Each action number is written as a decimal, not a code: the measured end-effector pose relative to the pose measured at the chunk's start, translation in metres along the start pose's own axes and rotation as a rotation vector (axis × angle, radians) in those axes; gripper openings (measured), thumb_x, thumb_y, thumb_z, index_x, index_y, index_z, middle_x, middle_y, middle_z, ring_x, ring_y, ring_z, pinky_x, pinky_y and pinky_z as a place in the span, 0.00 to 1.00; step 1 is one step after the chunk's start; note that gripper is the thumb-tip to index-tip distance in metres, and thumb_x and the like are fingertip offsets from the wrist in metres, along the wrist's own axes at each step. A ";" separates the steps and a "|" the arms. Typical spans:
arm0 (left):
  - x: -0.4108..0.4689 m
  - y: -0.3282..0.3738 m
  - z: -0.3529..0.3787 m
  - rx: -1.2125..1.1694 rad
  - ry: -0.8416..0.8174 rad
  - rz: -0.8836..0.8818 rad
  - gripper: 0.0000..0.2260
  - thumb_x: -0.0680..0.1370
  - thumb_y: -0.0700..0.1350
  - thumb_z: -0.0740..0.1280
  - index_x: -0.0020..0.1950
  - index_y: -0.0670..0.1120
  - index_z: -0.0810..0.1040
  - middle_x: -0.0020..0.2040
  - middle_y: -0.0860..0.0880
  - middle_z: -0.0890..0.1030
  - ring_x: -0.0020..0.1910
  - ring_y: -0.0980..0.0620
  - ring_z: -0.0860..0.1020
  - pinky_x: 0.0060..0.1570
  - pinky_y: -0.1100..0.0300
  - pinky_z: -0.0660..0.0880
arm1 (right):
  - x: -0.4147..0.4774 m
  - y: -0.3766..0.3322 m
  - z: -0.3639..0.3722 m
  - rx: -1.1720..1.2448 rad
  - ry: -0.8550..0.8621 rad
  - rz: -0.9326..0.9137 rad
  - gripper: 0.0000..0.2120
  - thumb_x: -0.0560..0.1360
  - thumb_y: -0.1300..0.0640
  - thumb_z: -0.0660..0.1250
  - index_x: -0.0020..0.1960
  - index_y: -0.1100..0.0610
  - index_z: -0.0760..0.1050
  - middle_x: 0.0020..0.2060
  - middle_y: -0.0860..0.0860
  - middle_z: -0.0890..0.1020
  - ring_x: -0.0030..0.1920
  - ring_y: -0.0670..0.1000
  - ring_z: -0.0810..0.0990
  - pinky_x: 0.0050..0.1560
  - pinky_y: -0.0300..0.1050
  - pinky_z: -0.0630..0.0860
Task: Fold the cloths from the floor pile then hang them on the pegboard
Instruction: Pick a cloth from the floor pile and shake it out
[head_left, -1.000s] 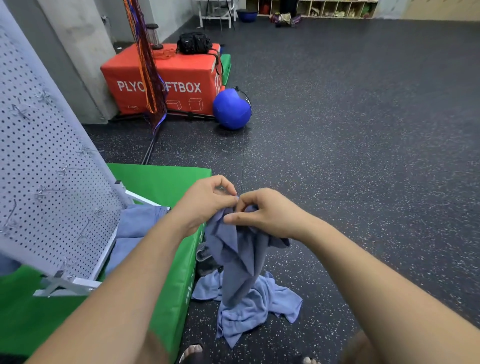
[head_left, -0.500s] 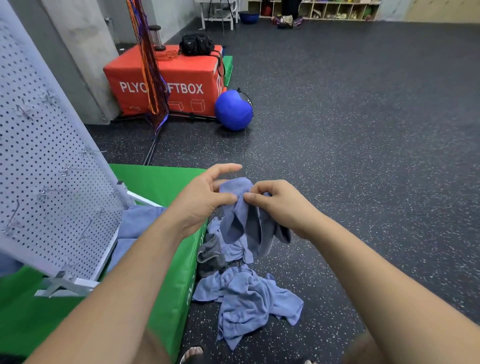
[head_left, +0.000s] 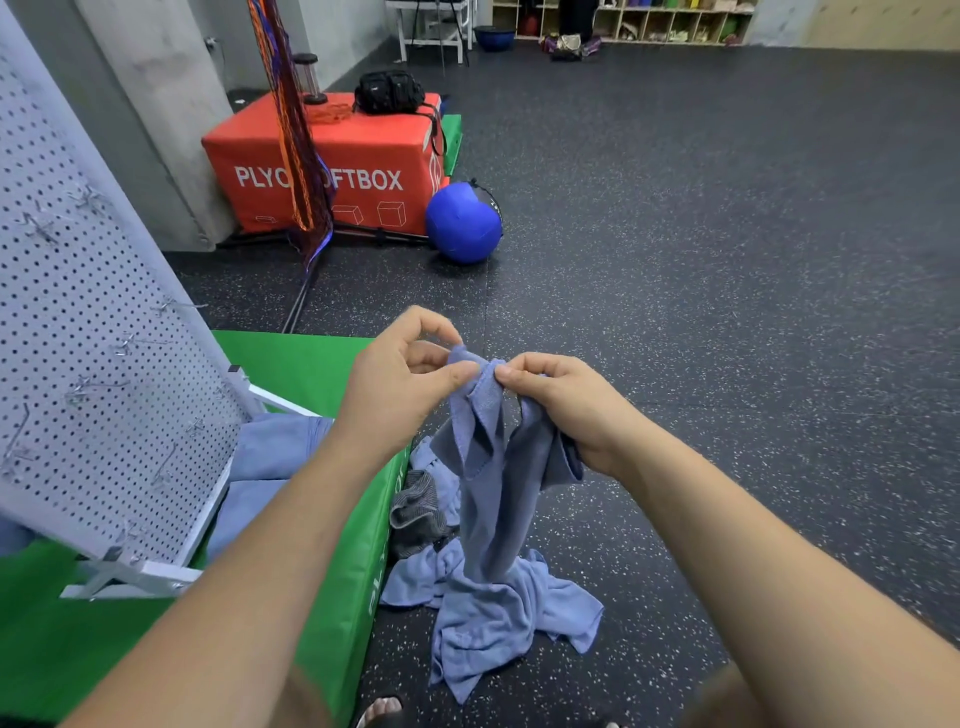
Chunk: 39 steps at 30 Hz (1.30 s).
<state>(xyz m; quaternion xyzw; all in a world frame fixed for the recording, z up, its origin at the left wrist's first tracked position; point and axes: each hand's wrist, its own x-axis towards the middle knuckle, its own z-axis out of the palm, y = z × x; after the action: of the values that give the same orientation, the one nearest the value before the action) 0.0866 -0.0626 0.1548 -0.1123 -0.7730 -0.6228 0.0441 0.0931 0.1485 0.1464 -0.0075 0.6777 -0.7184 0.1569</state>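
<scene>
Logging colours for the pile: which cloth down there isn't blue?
The dark grey cloth, bunched against the green mat; the crumpled cloth beside it and the held cloth are blue.

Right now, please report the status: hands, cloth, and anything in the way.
Left hand and right hand both pinch blue cloth at top edge. Cloth hangs bunched, not yet folded, over floor pile. Pegboard at left; nothing blocking hands.

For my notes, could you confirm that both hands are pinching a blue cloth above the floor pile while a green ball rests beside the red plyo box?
Not quite: the head view shows the ball beside the red plyo box is blue; the rest holds.
</scene>
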 end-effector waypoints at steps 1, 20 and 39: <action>-0.001 0.000 0.001 0.040 0.023 0.015 0.13 0.76 0.42 0.79 0.55 0.54 0.78 0.41 0.46 0.88 0.38 0.51 0.82 0.44 0.54 0.76 | 0.001 0.000 0.000 0.004 0.005 0.000 0.08 0.83 0.54 0.71 0.47 0.56 0.81 0.43 0.60 0.81 0.43 0.56 0.77 0.49 0.52 0.74; -0.004 -0.007 0.010 0.322 -0.037 0.034 0.10 0.70 0.51 0.85 0.43 0.51 0.86 0.37 0.48 0.85 0.35 0.60 0.77 0.44 0.56 0.79 | 0.004 0.002 0.001 0.027 0.098 -0.029 0.08 0.84 0.55 0.70 0.47 0.57 0.82 0.43 0.59 0.82 0.44 0.55 0.78 0.49 0.51 0.75; 0.005 -0.018 -0.005 0.601 0.040 0.022 0.06 0.81 0.47 0.70 0.45 0.52 0.77 0.36 0.54 0.82 0.36 0.55 0.79 0.43 0.51 0.76 | -0.003 -0.007 -0.003 -0.646 0.198 0.133 0.07 0.82 0.55 0.63 0.53 0.58 0.75 0.42 0.54 0.86 0.41 0.53 0.79 0.43 0.47 0.73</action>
<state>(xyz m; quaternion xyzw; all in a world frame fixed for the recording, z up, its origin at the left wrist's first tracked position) 0.0775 -0.0705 0.1395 -0.0905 -0.9204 -0.3678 0.0973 0.0933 0.1527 0.1539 0.0569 0.8812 -0.4520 0.1264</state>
